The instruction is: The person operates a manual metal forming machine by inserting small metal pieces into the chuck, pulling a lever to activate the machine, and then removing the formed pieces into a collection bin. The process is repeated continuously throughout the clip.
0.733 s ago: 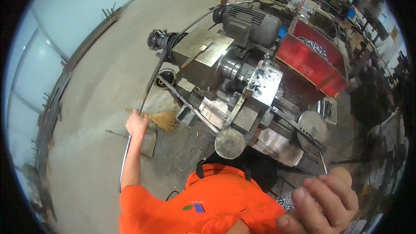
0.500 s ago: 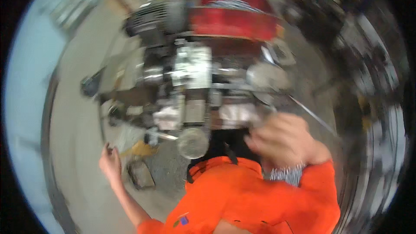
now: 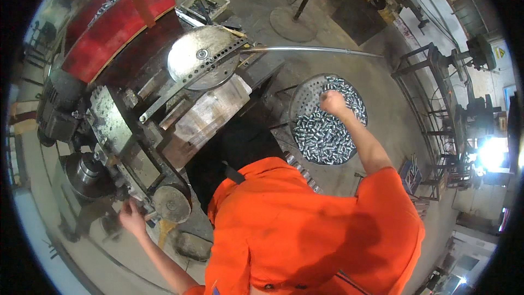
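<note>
My right hand (image 3: 332, 102) is over a round perforated metal tray (image 3: 303, 97), its fingers curled down at the heap. Small shiny metal cylinders (image 3: 327, 139) are piled in that tray. What the fingers hold, if anything, is hidden. Over on the left, my left hand (image 3: 131, 217) is closed beside the machine (image 3: 112, 117), next to a round metal end piece (image 3: 172, 204). I cannot make out what it grips. A large metal disc (image 3: 188, 57) with a perforated flat bar (image 3: 215, 61) across it sits on the machine's far side.
A red bin (image 3: 123, 24) with metal parts stands behind the machine. Beyond it is a pale crate (image 3: 204, 4). A long metal rod (image 3: 311, 49) juts right from the disc. A fan stand's round base (image 3: 293, 23) and a metal rack (image 3: 431, 76) stand farther off.
The view has swung right and sharpened, bringing the tray of cylinders into sight. My right hand has gone from near my body out to the tray. My left hand stays by the machine.
</note>
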A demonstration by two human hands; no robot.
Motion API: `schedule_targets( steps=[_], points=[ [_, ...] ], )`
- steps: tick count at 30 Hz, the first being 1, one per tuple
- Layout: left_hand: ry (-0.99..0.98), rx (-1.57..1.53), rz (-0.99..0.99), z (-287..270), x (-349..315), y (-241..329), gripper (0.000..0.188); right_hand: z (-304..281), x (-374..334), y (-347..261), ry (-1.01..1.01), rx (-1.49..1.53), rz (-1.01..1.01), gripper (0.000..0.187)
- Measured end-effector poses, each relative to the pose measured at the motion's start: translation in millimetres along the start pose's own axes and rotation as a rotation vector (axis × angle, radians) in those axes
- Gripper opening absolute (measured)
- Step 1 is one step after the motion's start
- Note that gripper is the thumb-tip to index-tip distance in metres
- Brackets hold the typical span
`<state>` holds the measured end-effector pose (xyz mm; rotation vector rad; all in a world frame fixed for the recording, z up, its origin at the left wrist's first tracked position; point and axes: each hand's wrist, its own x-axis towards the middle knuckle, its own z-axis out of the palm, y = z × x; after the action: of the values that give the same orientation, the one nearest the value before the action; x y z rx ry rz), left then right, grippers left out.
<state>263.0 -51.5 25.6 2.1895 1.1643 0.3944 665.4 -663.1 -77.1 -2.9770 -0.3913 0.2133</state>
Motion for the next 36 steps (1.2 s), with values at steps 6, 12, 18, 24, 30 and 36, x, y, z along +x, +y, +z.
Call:
schedule_targets(
  steps=[6,12,18,24,30,36],
  points=[
    [0.039,0.130,-0.016,-3.8,-0.1,-5.2,0.032,64.0,-13.3,-18.9,-0.410,0.057,-0.238,0.025],
    [0.065,0.100,-0.001,-2.3,-1.6,2.8,0.029,45.6,-18.6,-35.5,-0.473,-0.082,-0.165,0.033],
    [0.109,0.044,0.021,3.5,-2.0,6.3,0.028,47.9,-21.0,-53.5,-0.409,-0.175,0.054,0.032],
    [-0.039,-0.091,0.025,-10.7,-1.2,4.5,0.024,26.5,-22.3,-49.7,-0.171,0.274,-0.003,0.035],
    [0.082,-0.336,0.035,-41.0,-22.5,96.7,0.022,-77.4,-20.9,-158.7,-0.227,1.335,-0.525,0.044],
    [-0.147,-0.224,0.350,-16.9,-43.9,205.1,0.026,-131.0,-37.0,-326.4,-0.246,1.126,-1.104,0.038]
  ],
)
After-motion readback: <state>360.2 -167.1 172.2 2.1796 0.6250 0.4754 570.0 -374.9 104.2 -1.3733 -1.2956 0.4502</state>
